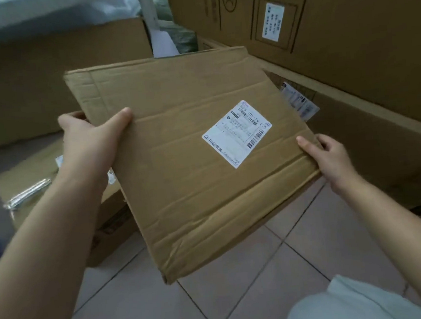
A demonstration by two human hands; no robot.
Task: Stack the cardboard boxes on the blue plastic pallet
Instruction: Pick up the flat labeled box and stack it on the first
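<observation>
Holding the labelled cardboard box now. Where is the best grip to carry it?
Judging by its pose, keep the cardboard box by its two opposite side edges: left hand from the left, right hand from the right, thumbs on top. It is broad, flat and tilted, so a two-sided grip probably steadies it.

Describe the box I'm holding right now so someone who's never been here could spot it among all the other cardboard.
Over the pale tiled floor, between the tall carton stacks, find the flat cardboard box held tilted in the air by the left hand and right hand. Unlike the cartons around it, it rests on nothing, is creased, and has a white shipping label with barcodes on its upper face.
</observation>
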